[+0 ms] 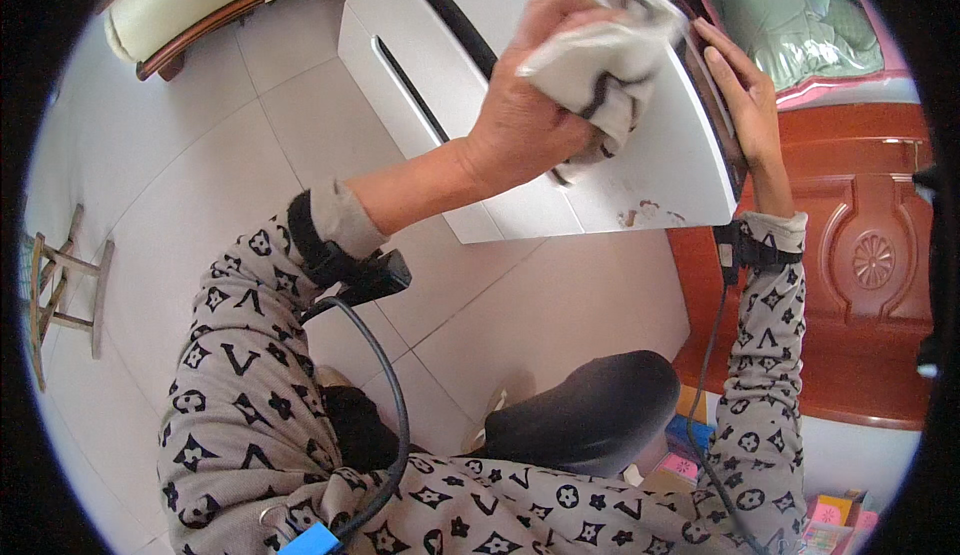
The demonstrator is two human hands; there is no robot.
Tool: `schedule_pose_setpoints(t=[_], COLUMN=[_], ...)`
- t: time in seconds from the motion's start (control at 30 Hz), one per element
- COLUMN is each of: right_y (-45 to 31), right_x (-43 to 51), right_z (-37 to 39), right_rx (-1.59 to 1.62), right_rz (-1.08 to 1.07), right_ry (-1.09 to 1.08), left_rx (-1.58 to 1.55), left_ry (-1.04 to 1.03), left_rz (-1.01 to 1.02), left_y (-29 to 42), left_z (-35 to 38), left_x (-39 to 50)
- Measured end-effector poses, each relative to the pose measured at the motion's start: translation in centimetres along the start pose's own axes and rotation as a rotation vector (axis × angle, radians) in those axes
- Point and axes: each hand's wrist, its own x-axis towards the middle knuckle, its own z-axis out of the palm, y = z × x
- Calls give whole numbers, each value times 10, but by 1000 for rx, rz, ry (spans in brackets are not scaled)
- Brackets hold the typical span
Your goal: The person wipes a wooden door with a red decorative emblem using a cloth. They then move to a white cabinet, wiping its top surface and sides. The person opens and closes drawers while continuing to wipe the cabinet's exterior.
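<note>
Bunched in my left hand (517, 116) is a white cloth (600, 67) with dark markings, partly blurred. I hold it over the front of a white drawer cabinet (652, 150); whether it touches the surface I cannot tell. Two long dark handle recesses (409, 86) run across the drawer fronts. Brown chipped patches (649, 214) mark the panel near its lower corner. My right hand (742, 94) rests, fingers extended, along the cabinet's dark brown edge (709, 94), holding nothing that I can see.
A carved red-brown wooden panel (840, 255) stands at right, below green bedding (802, 22) under clear plastic. An upholstered seat (187, 7) is at upper left, a wooden stool (75, 292) at left. Colourful boxes (829, 514) lie lower right. A cable (397, 390) hangs by my left arm.
</note>
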Motion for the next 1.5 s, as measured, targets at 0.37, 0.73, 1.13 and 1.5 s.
schedule_pose_setpoints(t=[0.37, 0.73, 1.13, 1.5], right_y=[-2, 3, 4, 1], right_x=[4, 3, 3, 2], right_z=[3, -1, -1, -1], right_rx=[32, 53, 87, 70], right_rz=[19, 51, 75, 53], right_ry=[20, 29, 35, 47], left_rx=[343, 490, 41, -259], left_ry=[-498, -792, -448, -152], left_rz=[422, -325, -1517, -1631], left_y=[-30, -70, -21, -1], left_z=[-1, -94, -27, 0], left_x=[-120, -219, -170, -153])
